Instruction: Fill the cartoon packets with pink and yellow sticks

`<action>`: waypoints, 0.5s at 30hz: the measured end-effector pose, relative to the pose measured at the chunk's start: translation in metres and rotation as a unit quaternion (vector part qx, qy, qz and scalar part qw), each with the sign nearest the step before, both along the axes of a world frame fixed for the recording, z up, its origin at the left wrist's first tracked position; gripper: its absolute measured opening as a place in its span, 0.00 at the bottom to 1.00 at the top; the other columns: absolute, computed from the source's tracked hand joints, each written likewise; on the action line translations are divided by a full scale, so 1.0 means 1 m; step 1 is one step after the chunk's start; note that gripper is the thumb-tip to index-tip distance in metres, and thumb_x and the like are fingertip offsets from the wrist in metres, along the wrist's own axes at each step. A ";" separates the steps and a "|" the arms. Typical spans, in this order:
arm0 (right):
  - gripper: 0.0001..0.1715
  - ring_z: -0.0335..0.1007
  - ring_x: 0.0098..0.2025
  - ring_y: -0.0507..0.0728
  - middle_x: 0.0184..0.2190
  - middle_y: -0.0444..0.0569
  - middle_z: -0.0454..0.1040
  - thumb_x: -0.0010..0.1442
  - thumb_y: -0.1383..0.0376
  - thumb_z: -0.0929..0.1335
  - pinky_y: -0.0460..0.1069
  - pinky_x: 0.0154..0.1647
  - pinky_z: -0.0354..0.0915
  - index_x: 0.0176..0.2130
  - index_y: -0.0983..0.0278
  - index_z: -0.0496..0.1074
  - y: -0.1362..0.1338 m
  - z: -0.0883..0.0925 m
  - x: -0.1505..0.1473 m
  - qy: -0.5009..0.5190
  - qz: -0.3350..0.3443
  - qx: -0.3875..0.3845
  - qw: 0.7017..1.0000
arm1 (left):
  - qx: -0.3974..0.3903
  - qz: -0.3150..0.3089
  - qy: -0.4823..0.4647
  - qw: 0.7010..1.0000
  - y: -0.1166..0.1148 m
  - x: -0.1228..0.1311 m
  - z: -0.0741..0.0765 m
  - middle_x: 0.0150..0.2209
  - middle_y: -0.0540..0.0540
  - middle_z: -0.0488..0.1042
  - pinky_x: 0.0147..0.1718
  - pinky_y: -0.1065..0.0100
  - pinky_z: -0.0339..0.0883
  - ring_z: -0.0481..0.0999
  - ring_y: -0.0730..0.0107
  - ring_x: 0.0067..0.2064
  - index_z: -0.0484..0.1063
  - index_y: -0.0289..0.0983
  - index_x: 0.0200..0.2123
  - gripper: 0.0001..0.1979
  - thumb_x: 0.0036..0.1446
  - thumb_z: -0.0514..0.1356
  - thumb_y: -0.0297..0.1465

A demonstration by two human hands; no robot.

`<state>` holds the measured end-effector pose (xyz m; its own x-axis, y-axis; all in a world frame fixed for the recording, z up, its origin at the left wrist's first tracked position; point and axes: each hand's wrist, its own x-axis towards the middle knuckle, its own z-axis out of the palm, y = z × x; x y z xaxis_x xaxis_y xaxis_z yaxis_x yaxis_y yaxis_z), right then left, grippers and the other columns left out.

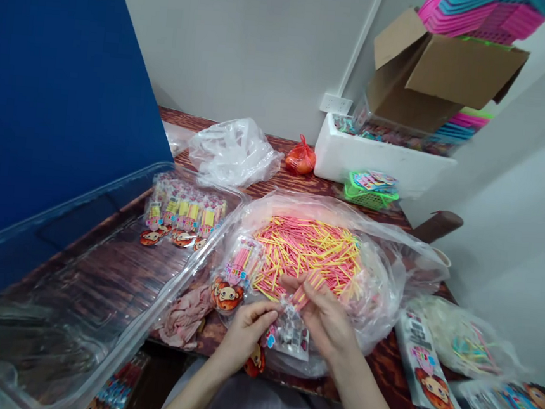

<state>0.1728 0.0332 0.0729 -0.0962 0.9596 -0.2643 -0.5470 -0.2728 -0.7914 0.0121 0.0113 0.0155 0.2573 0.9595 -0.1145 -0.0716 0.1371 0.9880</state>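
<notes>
My right hand (325, 311) is closed around a small bundle of thin pink and yellow sticks (308, 287). Fingers and thumb of my left hand (248, 326) are pinched at the edge of a clear printed packet (295, 341), just below the bundle. Part of that packet is hidden by my hands, and I cannot tell whether the stick ends are inside it. Behind my hands, a large open plastic bag (389, 285) holds a heap of loose pink and yellow sticks (307, 249). A filled packet (235, 274) with a cartoon face lies on its left side.
Left stands a clear plastic bin (170, 278) with several filled packets (186, 213). A crumpled pink cloth (186, 318) lies beside it. Flat packets (430, 365) are at right. Behind are a green basket (371, 191), a white foam box (381, 160) and a plastic bag (234, 153).
</notes>
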 end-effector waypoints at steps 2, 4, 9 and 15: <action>0.16 0.70 0.54 0.63 0.44 0.53 0.79 0.51 0.55 0.75 0.60 0.60 0.57 0.36 0.63 0.77 -0.008 0.002 0.001 -0.091 0.018 0.009 0.996 | 0.040 0.002 0.028 0.999 0.000 -0.001 0.002 0.37 0.45 0.79 0.42 0.67 0.65 0.75 0.63 0.40 0.80 0.36 0.38 0.12 0.57 0.60 0.36; 0.18 0.68 0.54 0.63 0.48 0.53 0.77 0.54 0.53 0.73 0.59 0.60 0.57 0.40 0.62 0.76 -0.014 0.005 0.003 -0.171 0.055 0.030 0.983 | 0.070 0.012 0.040 0.997 0.000 0.000 0.004 0.37 0.45 0.79 0.43 0.67 0.65 0.75 0.63 0.41 0.79 0.36 0.38 0.11 0.58 0.60 0.35; 0.22 0.67 0.55 0.59 0.52 0.49 0.72 0.59 0.55 0.69 0.53 0.53 0.63 0.52 0.56 0.68 -0.021 0.011 0.009 -0.290 0.024 0.110 0.950 | 0.069 0.030 0.013 0.997 -0.001 0.002 0.008 0.40 0.45 0.78 0.44 0.67 0.67 0.75 0.63 0.43 0.76 0.37 0.44 0.12 0.58 0.60 0.34; 0.08 0.71 0.37 0.55 0.33 0.45 0.74 0.64 0.66 0.63 0.48 0.38 0.64 0.36 0.61 0.72 -0.032 0.002 -0.003 -0.443 0.024 0.208 0.872 | 0.032 0.035 -0.036 0.998 0.000 0.002 0.011 0.40 0.44 0.77 0.45 0.66 0.66 0.74 0.63 0.43 0.75 0.37 0.44 0.13 0.57 0.61 0.35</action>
